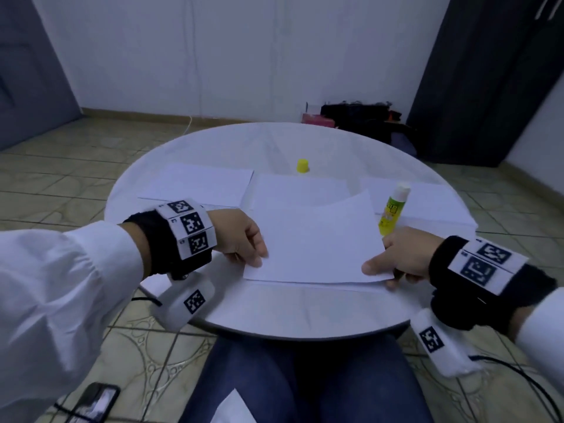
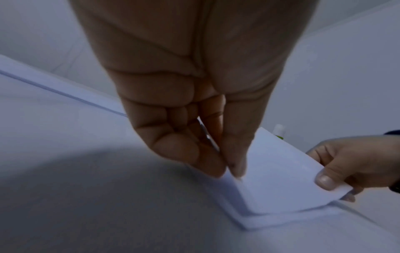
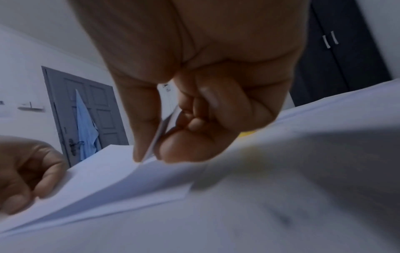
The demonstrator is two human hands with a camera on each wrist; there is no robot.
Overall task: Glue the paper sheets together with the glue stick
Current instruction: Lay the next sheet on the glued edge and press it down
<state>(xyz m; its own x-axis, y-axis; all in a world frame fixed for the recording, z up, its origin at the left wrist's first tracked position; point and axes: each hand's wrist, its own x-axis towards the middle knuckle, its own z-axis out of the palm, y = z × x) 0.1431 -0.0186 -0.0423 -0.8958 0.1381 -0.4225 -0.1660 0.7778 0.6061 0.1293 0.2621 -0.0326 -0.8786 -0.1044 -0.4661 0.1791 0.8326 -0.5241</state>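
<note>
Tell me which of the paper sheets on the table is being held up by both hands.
The middle sheet: the left hand and right hand pinch its near corners. The sheets at far left and far right lie flat, untouched.

glue stick [image 1: 393, 209]: base hidden behind right hand [image 1: 403, 257], label text too small to read; in left wrist view only its blurred white tip shows at right, behind the held sheet [image 2: 279, 172]. Right wrist view: just a yellow smear under the fingers, lower half of frame smeared. Left hand [image 3: 26, 172] cut off by the left edge there. Lower sheet [image 1: 305, 186] mostly covered by the held one. Phone [image 1: 94, 403] cut off at the bottom edge, lower left. Dark pile [image 1: 363, 117] by the wall in head view: can't tell what it is
</note>
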